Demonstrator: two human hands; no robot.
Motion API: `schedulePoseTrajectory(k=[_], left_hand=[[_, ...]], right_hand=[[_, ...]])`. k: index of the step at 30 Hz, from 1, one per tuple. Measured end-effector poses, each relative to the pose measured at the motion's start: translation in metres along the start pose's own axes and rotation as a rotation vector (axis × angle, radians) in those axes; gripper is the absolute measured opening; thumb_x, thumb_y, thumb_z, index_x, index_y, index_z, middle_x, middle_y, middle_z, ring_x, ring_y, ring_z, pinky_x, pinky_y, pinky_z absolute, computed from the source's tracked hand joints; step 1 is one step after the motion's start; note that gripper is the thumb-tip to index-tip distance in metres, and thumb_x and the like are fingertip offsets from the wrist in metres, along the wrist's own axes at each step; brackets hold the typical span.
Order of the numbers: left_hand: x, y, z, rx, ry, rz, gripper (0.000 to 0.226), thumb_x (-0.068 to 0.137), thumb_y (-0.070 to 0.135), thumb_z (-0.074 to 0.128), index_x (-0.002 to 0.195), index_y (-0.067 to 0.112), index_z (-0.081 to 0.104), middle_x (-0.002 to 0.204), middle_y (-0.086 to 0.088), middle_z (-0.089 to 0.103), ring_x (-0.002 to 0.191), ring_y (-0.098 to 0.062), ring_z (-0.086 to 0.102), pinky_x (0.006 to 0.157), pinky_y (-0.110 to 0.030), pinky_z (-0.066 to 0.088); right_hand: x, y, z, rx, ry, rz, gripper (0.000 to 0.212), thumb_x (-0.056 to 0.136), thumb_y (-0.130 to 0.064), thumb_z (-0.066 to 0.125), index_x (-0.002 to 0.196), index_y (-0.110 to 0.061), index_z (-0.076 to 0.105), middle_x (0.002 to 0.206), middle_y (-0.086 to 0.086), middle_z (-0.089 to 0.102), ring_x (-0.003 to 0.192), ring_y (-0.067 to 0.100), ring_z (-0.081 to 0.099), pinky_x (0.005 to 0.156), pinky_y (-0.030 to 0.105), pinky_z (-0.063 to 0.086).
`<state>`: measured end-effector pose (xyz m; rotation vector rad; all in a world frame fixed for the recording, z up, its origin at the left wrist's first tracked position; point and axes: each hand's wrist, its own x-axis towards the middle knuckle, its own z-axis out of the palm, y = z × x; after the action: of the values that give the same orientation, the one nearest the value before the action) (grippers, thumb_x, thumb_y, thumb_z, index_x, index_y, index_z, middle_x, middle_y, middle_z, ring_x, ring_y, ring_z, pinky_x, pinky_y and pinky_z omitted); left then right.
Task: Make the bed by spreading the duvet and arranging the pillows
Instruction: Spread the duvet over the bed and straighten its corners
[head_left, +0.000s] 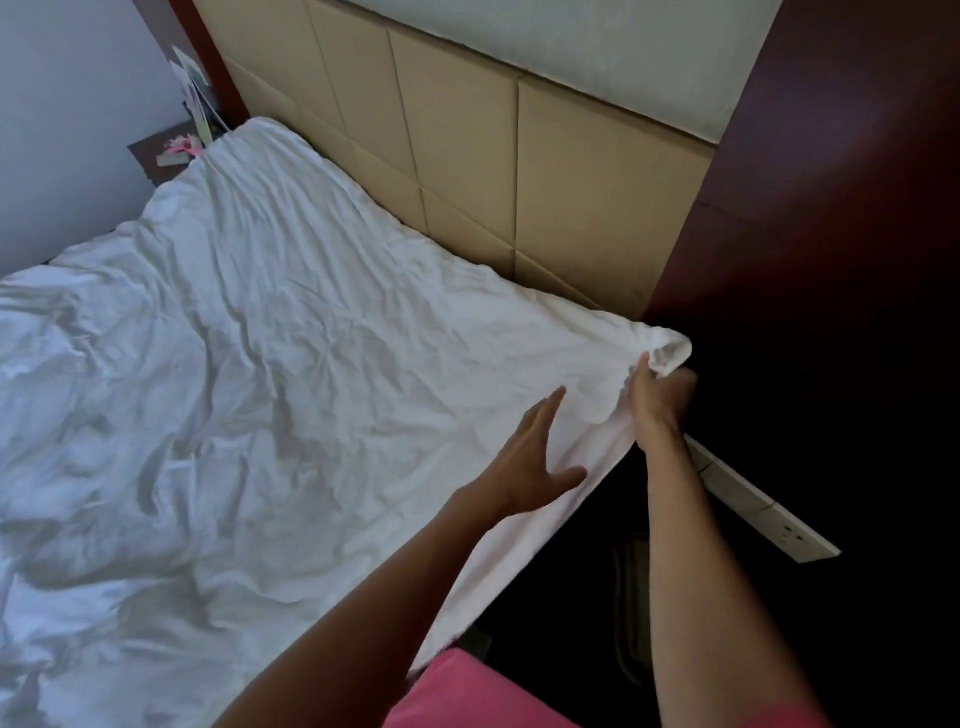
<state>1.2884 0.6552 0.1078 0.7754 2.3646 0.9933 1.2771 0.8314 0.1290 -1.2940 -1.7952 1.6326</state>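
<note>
The right hand (658, 400) is curled around the near corner of the white duvet (291, 332). It pinches a bunched bit of cloth that pokes up above the knuckles, at about 3 o'clock in the picture. The left hand (535, 462) is just beside it, toward 9 o'clock. Its fingers are straight and spread out, with the palm down on the duvet edge, and it holds nothing.

The duvet lies over the bed and fills the picture from 9 o'clock to the middle. It is full of wrinkles, most of all at 8 o'clock. Its far corner sits at 11 o'clock. Its top edge runs along the tan padded headboard (519, 171), which goes from 12 o'clock down toward 3 o'clock.

A dark red wooden panel (841, 182) stands at 2 o'clock, right next to the held corner. Below the right arm, a white wall strip with sockets (753, 504) slants toward 4 o'clock. At 11 o'clock, past the far corner, a small dark bedside table (156, 150) holds something pink. A pink piece of clothing (467, 696) shows at 6 o'clock.
</note>
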Motion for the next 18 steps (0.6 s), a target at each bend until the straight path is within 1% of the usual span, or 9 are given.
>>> schedulePoseTrajectory(k=[2, 5, 6, 8, 10, 12, 15, 17, 18], left_hand=[[0.015, 0.012, 0.004, 0.019, -0.005, -0.01, 0.104, 0.085, 0.039, 0.07, 0.157, 0.025, -0.003, 0.165, 0.003, 0.006, 0.15, -0.016, 0.012, 0.12, -0.034, 0.021], [0.034, 0.024, 0.012, 0.114, -0.09, -0.034, 0.107, 0.08, 0.045, 0.069, 0.154, 0.039, -0.008, 0.165, 0.003, 0.011, 0.144, -0.031, 0.03, 0.113, -0.048, 0.034], [0.038, 0.027, 0.015, 0.155, -0.132, -0.026, 0.106, 0.08, 0.041, 0.068, 0.154, 0.04, -0.008, 0.164, 0.002, 0.014, 0.14, -0.035, 0.035, 0.109, -0.049, 0.038], [0.046, 0.029, 0.018, 0.22, -0.191, -0.019, 0.099, 0.085, 0.024, 0.063, 0.154, 0.037, -0.006, 0.163, 0.002, 0.021, 0.136, -0.035, 0.042, 0.105, -0.047, 0.042], [0.05, 0.032, 0.018, 0.273, -0.204, -0.032, 0.09, 0.087, 0.011, 0.056, 0.156, 0.036, 0.003, 0.155, -0.001, 0.037, 0.129, -0.035, 0.049, 0.1, -0.046, 0.045], [0.05, 0.032, 0.022, 0.314, -0.219, -0.026, 0.085, 0.088, 0.009, 0.054, 0.156, 0.032, 0.009, 0.145, -0.007, 0.049, 0.122, -0.037, 0.053, 0.095, -0.044, 0.045], [0.043, 0.024, 0.025, 0.298, -0.274, -0.037, 0.077, 0.089, 0.012, 0.056, 0.155, 0.024, 0.018, 0.139, -0.013, 0.052, 0.121, -0.038, 0.053, 0.094, -0.043, 0.043], [0.038, 0.012, 0.02, 0.282, -0.301, -0.074, 0.067, 0.09, 0.012, 0.055, 0.15, 0.023, 0.026, 0.131, -0.016, 0.056, 0.116, -0.04, 0.056, 0.093, -0.044, 0.045], [0.036, 0.005, 0.015, 0.284, -0.321, -0.101, 0.063, 0.091, 0.013, 0.053, 0.148, 0.025, 0.029, 0.127, -0.017, 0.058, 0.113, -0.04, 0.057, 0.092, -0.045, 0.047]], right_hand=[[0.004, -0.007, 0.001, -0.019, -0.024, -0.037, 0.019, 0.094, -0.016, 0.057, 0.087, -0.002, 0.068, 0.075, 0.005, 0.066, 0.068, 0.017, 0.066, 0.065, 0.028, 0.049], [0.012, -0.013, -0.003, -0.042, 0.032, -0.092, 0.023, 0.095, -0.018, 0.057, 0.099, 0.002, 0.068, 0.084, 0.005, 0.066, 0.08, 0.02, 0.066, 0.067, 0.028, 0.049], [0.015, -0.012, -0.004, -0.049, 0.061, -0.102, 0.024, 0.095, -0.017, 0.057, 0.102, 0.004, 0.068, 0.085, 0.005, 0.065, 0.081, 0.019, 0.065, 0.067, 0.028, 0.048], [0.021, -0.007, -0.008, -0.063, 0.12, -0.096, 0.028, 0.095, -0.016, 0.057, 0.107, 0.007, 0.067, 0.09, 0.01, 0.067, 0.086, 0.022, 0.066, 0.07, 0.027, 0.047], [0.028, 0.004, -0.012, -0.081, 0.139, -0.053, 0.03, 0.094, -0.016, 0.057, 0.11, 0.008, 0.065, 0.101, 0.019, 0.071, 0.095, 0.029, 0.068, 0.074, 0.029, 0.05], [0.033, 0.014, -0.014, -0.122, 0.088, -0.005, 0.031, 0.093, -0.015, 0.059, 0.111, 0.008, 0.064, 0.106, 0.022, 0.07, 0.099, 0.032, 0.069, 0.078, 0.032, 0.054], [0.032, 0.022, -0.01, -0.189, -0.009, 0.038, 0.034, 0.092, -0.019, 0.057, 0.113, 0.007, 0.063, 0.108, 0.02, 0.07, 0.101, 0.033, 0.068, 0.081, 0.036, 0.057], [0.026, 0.025, -0.004, -0.24, -0.066, 0.058, 0.035, 0.092, -0.022, 0.054, 0.114, 0.004, 0.064, 0.107, 0.02, 0.07, 0.097, 0.034, 0.069, 0.075, 0.037, 0.058], [0.023, 0.027, -0.001, -0.252, -0.1, 0.072, 0.035, 0.092, -0.023, 0.053, 0.113, 0.002, 0.064, 0.104, 0.019, 0.07, 0.09, 0.033, 0.07, 0.068, 0.036, 0.059]])
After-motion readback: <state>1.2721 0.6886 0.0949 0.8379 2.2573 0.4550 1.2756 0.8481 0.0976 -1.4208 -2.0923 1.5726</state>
